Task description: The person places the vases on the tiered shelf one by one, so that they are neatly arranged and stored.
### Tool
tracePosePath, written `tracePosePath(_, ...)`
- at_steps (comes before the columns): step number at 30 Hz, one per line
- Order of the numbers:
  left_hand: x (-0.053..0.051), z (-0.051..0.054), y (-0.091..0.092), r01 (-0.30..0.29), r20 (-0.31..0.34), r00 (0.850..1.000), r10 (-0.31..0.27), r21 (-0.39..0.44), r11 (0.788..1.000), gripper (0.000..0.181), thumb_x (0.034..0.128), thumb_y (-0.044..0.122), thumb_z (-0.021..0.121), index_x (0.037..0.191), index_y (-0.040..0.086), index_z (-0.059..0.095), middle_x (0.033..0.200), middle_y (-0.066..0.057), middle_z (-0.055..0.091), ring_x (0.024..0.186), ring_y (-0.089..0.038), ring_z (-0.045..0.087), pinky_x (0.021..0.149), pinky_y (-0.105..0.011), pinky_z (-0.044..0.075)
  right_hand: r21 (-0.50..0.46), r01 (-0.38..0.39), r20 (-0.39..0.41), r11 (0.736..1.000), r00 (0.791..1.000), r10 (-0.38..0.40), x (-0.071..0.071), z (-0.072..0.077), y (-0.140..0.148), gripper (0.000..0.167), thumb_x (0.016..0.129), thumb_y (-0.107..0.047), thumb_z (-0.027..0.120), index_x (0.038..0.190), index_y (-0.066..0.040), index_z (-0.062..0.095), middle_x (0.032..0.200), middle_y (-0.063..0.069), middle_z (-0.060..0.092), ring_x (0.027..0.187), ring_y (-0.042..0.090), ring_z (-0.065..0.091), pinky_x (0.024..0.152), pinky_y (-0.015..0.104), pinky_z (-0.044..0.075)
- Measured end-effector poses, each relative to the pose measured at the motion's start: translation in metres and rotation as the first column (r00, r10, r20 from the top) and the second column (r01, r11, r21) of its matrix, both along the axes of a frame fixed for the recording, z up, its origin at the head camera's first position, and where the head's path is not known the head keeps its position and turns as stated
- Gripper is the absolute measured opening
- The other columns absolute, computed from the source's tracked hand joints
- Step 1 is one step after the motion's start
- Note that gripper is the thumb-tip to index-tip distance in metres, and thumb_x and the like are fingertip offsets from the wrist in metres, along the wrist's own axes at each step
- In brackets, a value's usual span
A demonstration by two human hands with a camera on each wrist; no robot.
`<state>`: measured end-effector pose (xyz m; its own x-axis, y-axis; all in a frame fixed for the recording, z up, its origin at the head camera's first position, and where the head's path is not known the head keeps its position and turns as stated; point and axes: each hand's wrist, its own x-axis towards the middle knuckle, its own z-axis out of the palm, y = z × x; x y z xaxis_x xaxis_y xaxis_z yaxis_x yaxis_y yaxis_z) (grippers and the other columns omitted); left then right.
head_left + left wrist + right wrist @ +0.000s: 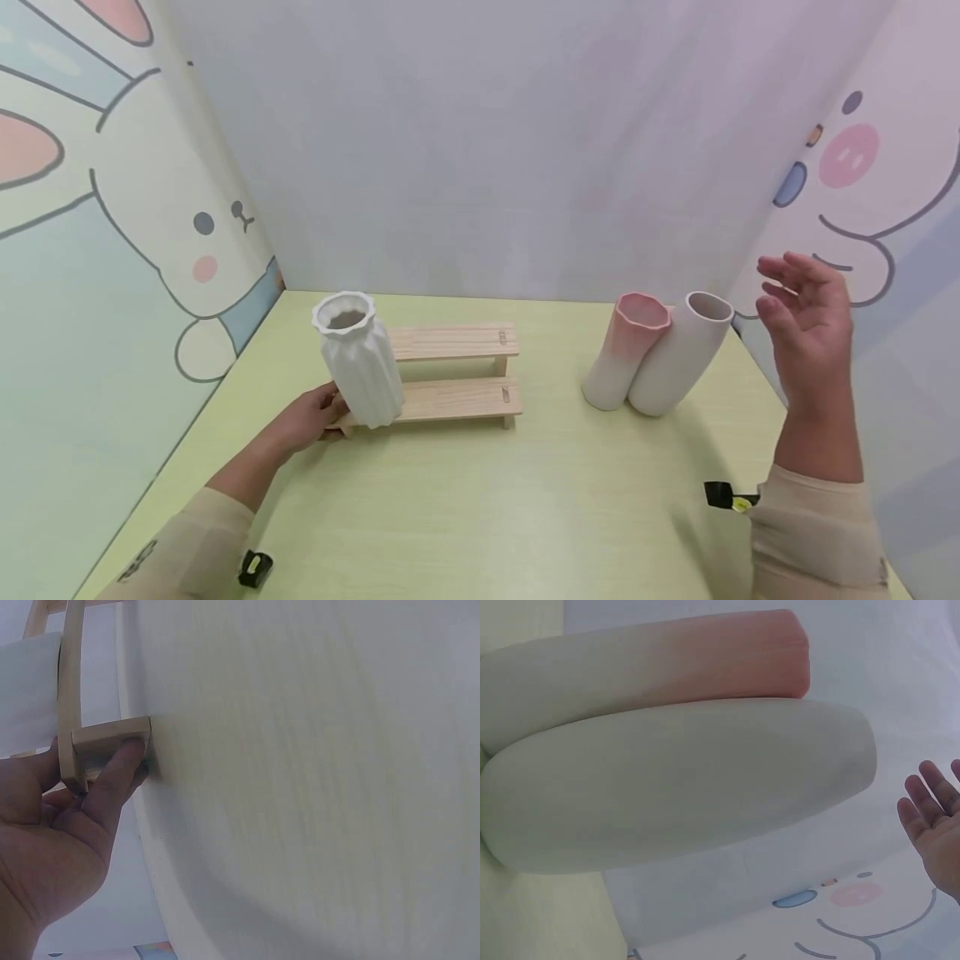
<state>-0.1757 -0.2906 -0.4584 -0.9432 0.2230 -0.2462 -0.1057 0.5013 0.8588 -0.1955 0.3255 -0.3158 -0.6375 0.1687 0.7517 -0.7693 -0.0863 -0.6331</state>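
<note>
At the left end of a two-tier wooden stand (450, 400), my left hand (309, 419) grips the lower board. In the left wrist view its fingers (112, 776) curl under the board beside the short leg, with the thumb on the other side. A white fluted vase (363, 367) stands upright on the lower tier, just right of that hand. My right hand (813, 321) is raised in the air with relaxed fingers and holds nothing. Nearest to it is a plain white vase (678, 358), which stands against a pink-and-white vase (626, 354).
All of this stands on a pale yellow-green table (480, 508). A grey-white curtain (480, 150) hangs behind it. Side panels with cartoon animals, such as a rabbit (172, 208), close off left and right.
</note>
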Motion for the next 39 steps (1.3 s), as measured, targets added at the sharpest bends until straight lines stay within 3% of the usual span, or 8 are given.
tracePosePath(7,-0.001,0.0,-0.001,0.004,0.003,1.0,-0.004,0.007,1.0,0.055,0.1055,0.035,0.045,0.155,0.014,0.03,0.137,-0.025,0.051,0.116,-0.032,0.06,0.085,-0.039,0.058,-0.033,-0.051,0.097,0.998,0.994,0.054,-0.023,-0.018,0.004,0.058,0.085,0.013,0.063,0.139,0.003,0.043,0.132,0.02,0.054,0.124,0.027,0.049,0.1,0.025,0.044)
tracePosePath(13,0.0,0.0,0.0,0.004,0.005,1.0,-0.004,0.012,1.0,0.053,0.1056,0.034,0.045,0.153,0.013,0.032,0.134,-0.024,0.053,0.111,-0.029,0.062,0.085,-0.039,0.058,0.085,-0.091,0.238,0.992,0.969,0.068,-0.036,-0.033,0.0,0.062,0.088,0.013,0.06,0.144,-0.004,0.038,0.134,0.013,0.053,0.125,0.022,0.049,0.095,0.017,0.047)
tracePosePath(16,0.001,0.0,0.0,0.0,0.006,1.0,0.0,0.011,1.0,0.053,0.1055,0.034,0.045,0.153,0.013,0.033,0.133,-0.024,0.054,0.112,-0.029,0.062,0.085,-0.039,0.058,0.118,-0.102,0.268,0.988,0.961,0.067,-0.041,-0.039,-0.002,0.063,0.088,0.014,0.059,0.144,-0.005,0.037,0.134,0.014,0.054,0.123,0.02,0.053,0.089,0.014,0.051)
tracePosePath(23,0.001,0.001,0.0,0.001,0.005,1.0,-0.001,0.011,1.0,0.053,0.1055,0.034,0.045,0.153,0.014,0.033,0.134,-0.023,0.054,0.113,-0.029,0.062,0.085,-0.039,0.058,0.092,-0.133,0.345,0.987,0.934,0.093,-0.046,-0.051,-0.004,0.058,0.09,0.012,0.058,0.143,-0.004,0.04,0.125,0.012,0.062,0.11,0.016,0.065,0.081,0.018,0.056)
tracePosePath(31,-0.002,0.0,0.001,0.003,0.0,1.0,-0.003,0.01,1.0,0.053,0.1057,0.034,0.045,0.153,0.012,0.032,0.132,-0.024,0.055,0.111,-0.029,0.062,0.085,-0.039,0.058,0.016,0.064,0.416,0.998,0.907,-0.065,-0.05,-0.058,-0.009,0.037,0.087,-0.002,0.071,0.122,-0.003,0.06,0.1,0.004,0.073,0.094,0.015,0.068,0.072,0.018,0.057)
tracePosePath(39,-0.001,0.0,-0.001,0.011,0.008,1.0,-0.011,-0.001,1.0,0.055,0.1059,0.034,0.044,0.154,0.011,0.031,0.133,-0.025,0.053,0.112,-0.029,0.062,0.085,-0.038,0.058,-0.024,0.125,0.413,0.992,0.905,-0.104,-0.054,-0.065,-0.014,0.034,0.084,-0.004,0.072,0.117,-0.003,0.063,0.097,0.006,0.073,0.092,0.017,0.066,0.07,0.019,0.056)
